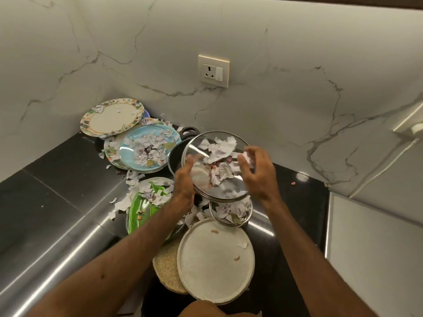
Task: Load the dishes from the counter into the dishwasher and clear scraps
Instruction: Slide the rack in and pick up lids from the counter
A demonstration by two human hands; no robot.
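My left hand (184, 184) grips the left rim of a glass lid (225, 191) and holds it tilted above the counter. Torn paper scraps (219, 156) lie on the lid. My right hand (257, 170) hovers at the lid's right side, fingers curled on a bit of paper. Under the lid sits a black pan (176, 160) with a handle. A smaller glass lid (231, 212) with scraps lies just below. A white plate (215, 259) is nearest me. A green plate (142, 209), another glass lid over a blue plate (147, 148) and a floral plate (112, 116) stand to the left, all with scraps.
The black counter (57, 179) runs into a corner of white marble walls. A wall socket (214, 70) is above the dishes. Loose paper bits (119, 204) lie on the counter. A woven mat (167, 268) sits under the white plate. A white surface (375, 248) is at the right.
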